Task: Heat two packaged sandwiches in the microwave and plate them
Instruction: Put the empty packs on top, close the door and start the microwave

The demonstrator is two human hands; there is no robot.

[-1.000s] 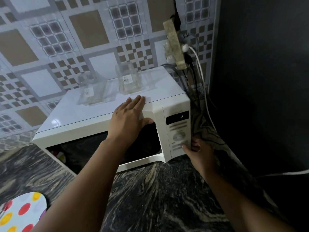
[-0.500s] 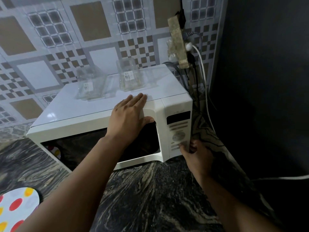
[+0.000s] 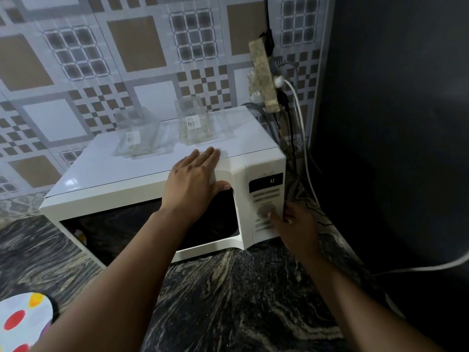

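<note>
A white microwave [image 3: 106, 171] stands on the dark marbled counter with its door closed. My left hand [image 3: 193, 176] lies flat over the top front edge of the door, thumb against the dark window. My right hand [image 3: 291, 224] is at the control panel, its fingers touching the round dial [image 3: 265, 209]. The display [image 3: 272, 180] shows a lit symbol. Two clear plastic sandwich packs [image 3: 138, 135] [image 3: 194, 124] sit on top of the microwave; both look empty. The inside of the microwave is too dark to see.
A plate with coloured dots [image 3: 22, 323] lies at the counter's front left. A power strip [image 3: 264, 74] with several cables hangs on the tiled wall behind the microwave's right side. A dark surface rises at the right, with a white cable [image 3: 418, 269] crossing it.
My right hand has moved up from the panel's lower edge to the round dial. My left hand has stayed on the door. The display, dark half a second ago, shows a symbol again.
</note>
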